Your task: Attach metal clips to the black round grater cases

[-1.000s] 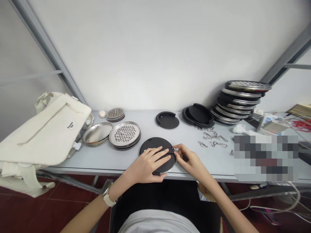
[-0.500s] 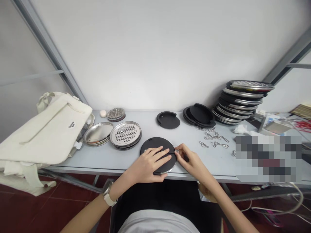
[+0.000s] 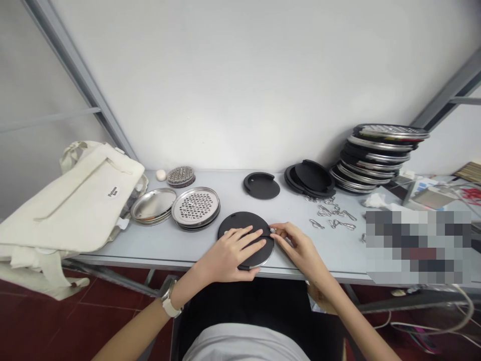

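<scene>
While my left hand [image 3: 227, 253] lies palm down with its fingers spread across the black disc [image 3: 240, 220], my right hand [image 3: 298, 245] is busy at the rim! The disc sits flat near the front edge of the bench [image 3: 150, 248], right before me, probably so both arms reach it without a stretch. That left hand isn't gripping: its fingers are apart, and the spread looks meant to stop the disc sliding or turning. On the right, thumb and forefinger are nearly together, pinched on a small metal piece [image 3: 272, 230], just where a dark line runs out to the rim. A fingertip pinch, I'd judge, because something so tiny leaves no room for a fist; its exact shape is hidden from me.

And look at the layout! Beyond my right hand lie loose metal clips [image 3: 323, 211], scattered within easy reach of those fingers. Behind them lean the black holders [image 3: 310, 180], with 1 lone holder [image 3: 265, 185] apart, straight ahead. Over to my left, the perforated plates [image 3: 195, 206] are piled beside the plain silver plates [image 3: 152, 203], sorted, it seems, by kind. Far right, against the wall, rises the tall stack [image 3: 376, 160], presumably tucked back there to spare my elbow room.
</scene>
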Available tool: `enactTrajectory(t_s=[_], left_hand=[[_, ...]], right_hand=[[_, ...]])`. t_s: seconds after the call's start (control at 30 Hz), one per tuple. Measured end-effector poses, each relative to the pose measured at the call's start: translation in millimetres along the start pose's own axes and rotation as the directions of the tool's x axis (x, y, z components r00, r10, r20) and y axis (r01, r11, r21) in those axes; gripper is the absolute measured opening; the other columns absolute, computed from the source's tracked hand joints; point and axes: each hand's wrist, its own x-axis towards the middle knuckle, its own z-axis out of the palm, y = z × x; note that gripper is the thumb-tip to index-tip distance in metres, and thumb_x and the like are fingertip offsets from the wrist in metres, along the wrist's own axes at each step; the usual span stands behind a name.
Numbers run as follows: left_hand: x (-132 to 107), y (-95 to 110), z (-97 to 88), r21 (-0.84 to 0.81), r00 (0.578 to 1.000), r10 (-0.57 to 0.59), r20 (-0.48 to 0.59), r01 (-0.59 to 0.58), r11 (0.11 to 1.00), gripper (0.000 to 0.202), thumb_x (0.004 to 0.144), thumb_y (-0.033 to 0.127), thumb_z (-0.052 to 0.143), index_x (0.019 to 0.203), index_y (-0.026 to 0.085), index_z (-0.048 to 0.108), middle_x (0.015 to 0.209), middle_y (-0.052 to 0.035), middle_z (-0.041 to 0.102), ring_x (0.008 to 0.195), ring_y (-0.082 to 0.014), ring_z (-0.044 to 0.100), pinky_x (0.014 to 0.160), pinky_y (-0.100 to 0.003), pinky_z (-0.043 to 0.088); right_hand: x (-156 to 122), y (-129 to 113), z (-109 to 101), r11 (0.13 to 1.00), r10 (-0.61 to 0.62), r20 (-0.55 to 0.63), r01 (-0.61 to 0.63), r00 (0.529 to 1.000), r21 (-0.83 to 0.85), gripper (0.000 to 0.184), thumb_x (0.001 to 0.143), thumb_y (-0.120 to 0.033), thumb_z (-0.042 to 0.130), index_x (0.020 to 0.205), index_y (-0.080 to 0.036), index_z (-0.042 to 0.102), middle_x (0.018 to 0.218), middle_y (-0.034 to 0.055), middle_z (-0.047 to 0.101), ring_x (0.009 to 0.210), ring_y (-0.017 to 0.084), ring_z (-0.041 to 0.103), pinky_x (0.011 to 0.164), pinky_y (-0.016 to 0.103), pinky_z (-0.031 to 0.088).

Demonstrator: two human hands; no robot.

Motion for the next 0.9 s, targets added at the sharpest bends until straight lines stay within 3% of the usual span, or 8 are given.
enactTrajectory(t_s=[0.13,0.37,0.67,0.77,0.9], left_hand=[[-0.1,-0.3,0.6,0.003,1.000,-0.004,-0.001,0.004,1.000,0.059,0.088,0.042,0.053,0.142,0.022,0.041,0.152,-0.0050,0.035,0.139,-0.0277,0.032,0.105,-0.043,0.035],[-0.6,-0.6,2.0,0.005,1.000,0.012,-0.015,-0.012,1.000,0.060,0.089,0.042,0.052,0.143,0.021,0.040,0.152,-0.0060,0.035,0.139,-0.0283,0.032,0.105,-0.043,0.034],[-0.4,-0.5,1.7,0.010,1.000,0.015,-0.024,-0.015,1.000,0.058,0.089,0.042,0.052,0.142,0.020,0.042,0.150,-0.0069,0.037,0.138,-0.0286,0.034,0.104,-0.043,0.035],[-0.3,-0.4,1.3,0.009,1.000,0.013,-0.020,-0.013,1.000,0.057,0.090,0.042,0.052,0.142,0.021,0.042,0.150,-0.0069,0.037,0.138,-0.0286,0.034,0.104,-0.043,0.035],[-0.1,-0.5,0.9,0.010,1.000,0.013,-0.014,-0.013,1.000,0.059,0.089,0.042,0.053,0.143,0.021,0.041,0.151,-0.0068,0.036,0.138,-0.0282,0.033,0.105,-0.043,0.035]], right_hand=[[-0.1,-1.1,-2.0,1.000,-0.023,0.009,0.023,1.000,-0.003,0.029,0.097,-0.035,0.047,0.115,-0.023,0.066,0.104,0.0083,0.064,0.094,0.021,0.063,0.083,0.033,0.050],[-0.8,-0.7,-0.3,0.998,-0.056,0.035,0.057,0.998,-0.030,0.030,0.098,-0.031,0.046,0.119,-0.022,0.065,0.097,0.0073,0.064,0.086,0.019,0.064,0.079,0.032,0.051],[-1.9,4.8,2.6,0.989,-0.134,-0.010,0.132,0.991,-0.073,0.029,0.098,-0.023,0.045,0.124,-0.024,0.057,0.109,0.0064,0.065,0.102,0.020,0.061,0.091,0.034,0.048],[-2.2,4.8,2.5,0.988,-0.133,-0.034,0.129,0.991,-0.085,0.022,0.097,-0.024,0.048,0.116,-0.025,0.060,0.109,0.0053,0.067,0.103,0.020,0.061,0.092,0.034,0.047],[-2.1,3.7,2.1,0.995,-0.065,-0.105,0.056,0.992,-0.084,0.010,0.095,-0.028,0.053,0.096,-0.022,0.061,0.092,0.0041,0.066,0.087,0.019,0.063,0.081,0.032,0.050]])
